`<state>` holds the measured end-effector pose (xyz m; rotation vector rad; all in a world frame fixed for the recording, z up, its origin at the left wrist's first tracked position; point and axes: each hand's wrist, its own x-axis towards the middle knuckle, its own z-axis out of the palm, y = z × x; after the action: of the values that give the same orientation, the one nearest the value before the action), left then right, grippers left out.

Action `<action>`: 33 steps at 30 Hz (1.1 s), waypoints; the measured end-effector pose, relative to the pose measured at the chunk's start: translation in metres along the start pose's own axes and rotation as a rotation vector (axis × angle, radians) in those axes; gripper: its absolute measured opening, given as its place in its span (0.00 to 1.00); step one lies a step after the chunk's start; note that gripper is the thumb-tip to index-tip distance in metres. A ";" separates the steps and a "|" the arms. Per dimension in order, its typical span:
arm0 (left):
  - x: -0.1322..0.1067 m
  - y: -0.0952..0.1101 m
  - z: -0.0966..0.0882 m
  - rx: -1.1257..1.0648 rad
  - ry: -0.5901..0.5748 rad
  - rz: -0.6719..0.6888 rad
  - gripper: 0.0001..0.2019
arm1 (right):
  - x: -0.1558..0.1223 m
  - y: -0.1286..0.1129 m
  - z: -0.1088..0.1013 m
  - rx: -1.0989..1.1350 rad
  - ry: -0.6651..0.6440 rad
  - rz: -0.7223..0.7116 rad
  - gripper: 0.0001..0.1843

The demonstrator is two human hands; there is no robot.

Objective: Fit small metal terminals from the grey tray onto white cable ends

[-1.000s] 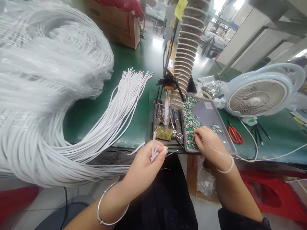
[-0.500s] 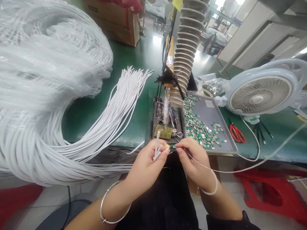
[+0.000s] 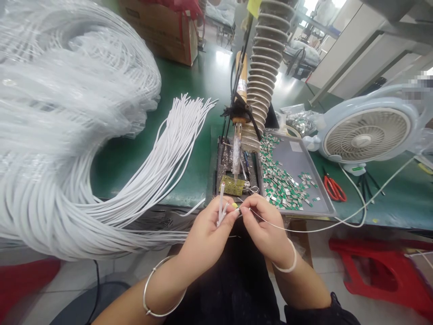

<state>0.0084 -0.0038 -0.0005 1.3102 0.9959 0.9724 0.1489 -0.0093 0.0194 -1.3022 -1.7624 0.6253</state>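
The left fingertips (image 3: 230, 215) and right fingertips (image 3: 247, 211) curl closed and meet in a tight pinch over the person's dark lap. The left hand (image 3: 206, 237) grips a few white wire ends (image 3: 221, 198), which stick up past the thumb. The right hand (image 3: 267, 232) pinches a thin white wire (image 3: 304, 229) that trails rightward across the bench. A tiny yellow-tipped bit (image 3: 236, 206) shows between the hands, mostly hidden by fingers, its kind hard to make out. Just beyond, a soldering iron (image 3: 237, 155) points down at a yellow-green pad (image 3: 232, 185). To its right sits a metal tray (image 3: 294, 153) scattered with small green-and-silver pieces (image 3: 280, 189). A huge coil of white cable (image 3: 67, 135) lies on the green bench mat (image 3: 135, 174). Farther out: a pale desk fan (image 3: 367, 140), red scissors (image 3: 334, 189), a red stool (image 3: 368, 275), and a cardboard box (image 3: 158, 31) cut off by the top edge.
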 end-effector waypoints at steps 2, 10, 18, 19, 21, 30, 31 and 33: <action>-0.001 -0.002 0.001 -0.057 0.013 -0.016 0.05 | -0.002 0.000 0.002 0.004 0.018 0.021 0.05; -0.002 -0.004 0.007 -0.312 0.003 -0.127 0.08 | -0.013 0.001 0.012 -0.100 0.133 -0.100 0.06; -0.002 -0.003 0.007 -0.362 0.029 -0.163 0.10 | -0.011 0.002 0.008 -0.117 0.182 -0.170 0.07; -0.002 -0.002 0.007 -0.361 0.026 -0.168 0.10 | -0.011 0.003 0.007 -0.115 0.194 -0.159 0.08; -0.002 -0.001 0.007 -0.356 0.022 -0.176 0.09 | -0.012 0.004 0.008 -0.104 0.204 -0.133 0.07; -0.002 -0.003 0.009 -0.251 0.141 -0.105 0.06 | -0.019 0.009 0.011 0.002 0.227 -0.010 0.06; -0.002 -0.003 0.009 -0.252 0.134 -0.097 0.06 | -0.019 0.009 0.012 0.021 0.228 -0.004 0.06; -0.003 -0.003 0.010 -0.264 0.116 -0.089 0.07 | -0.019 0.010 0.013 0.057 0.235 0.008 0.05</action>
<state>0.0169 -0.0091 -0.0031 0.9928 0.9686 1.0806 0.1453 -0.0231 -0.0012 -1.2888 -1.5385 0.5015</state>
